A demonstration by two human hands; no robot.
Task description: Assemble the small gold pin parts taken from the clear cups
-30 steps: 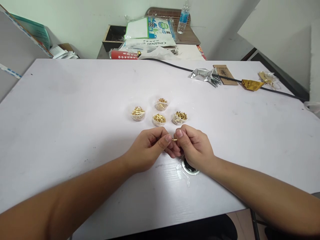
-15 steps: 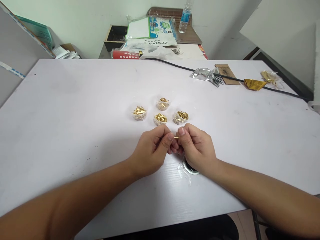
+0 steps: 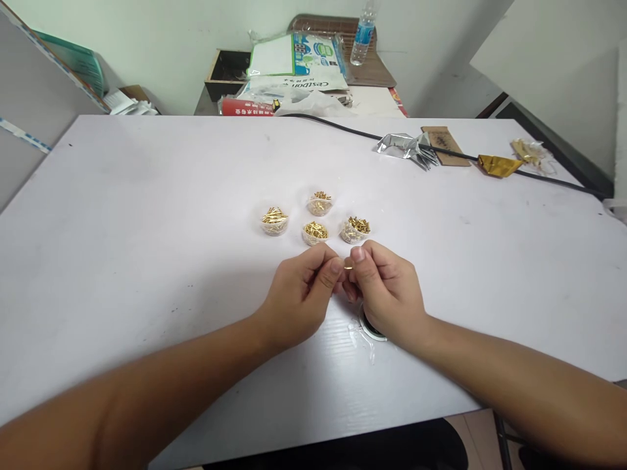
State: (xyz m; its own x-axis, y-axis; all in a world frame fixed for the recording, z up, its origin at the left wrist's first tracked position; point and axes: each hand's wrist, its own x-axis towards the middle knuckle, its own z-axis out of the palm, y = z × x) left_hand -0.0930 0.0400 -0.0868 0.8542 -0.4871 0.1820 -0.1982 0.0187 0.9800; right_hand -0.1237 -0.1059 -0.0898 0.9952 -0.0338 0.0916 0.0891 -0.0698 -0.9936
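My left hand (image 3: 304, 290) and my right hand (image 3: 386, 284) meet above the white table, thumbs facing each other. Between the fingertips a thin gold-coloured metal pin (image 3: 348, 266) shows, pinched at both ends; its ends are hidden by the fingers. Just beyond the hands stand small clear cups of gold metal parts: a left cup (image 3: 275, 223) with long pins, a far cup (image 3: 320, 203) with small pieces, a near cup (image 3: 315, 234) with short pins, and a right cup (image 3: 356, 230) with darker gold pieces.
A round cable hole (image 3: 373, 328) with clear tape lies under my right hand. A black cable (image 3: 333, 124) crosses the back of the white table (image 3: 147, 196), past a silver foil bag (image 3: 399, 145), brown cardboard (image 3: 445, 146) and gold foil (image 3: 498, 166). A water bottle (image 3: 361, 42) stands behind.
Both hands stay almost in place, still pinching the pin. The left fingers under the thumb have curled in slightly. The cups have not moved.
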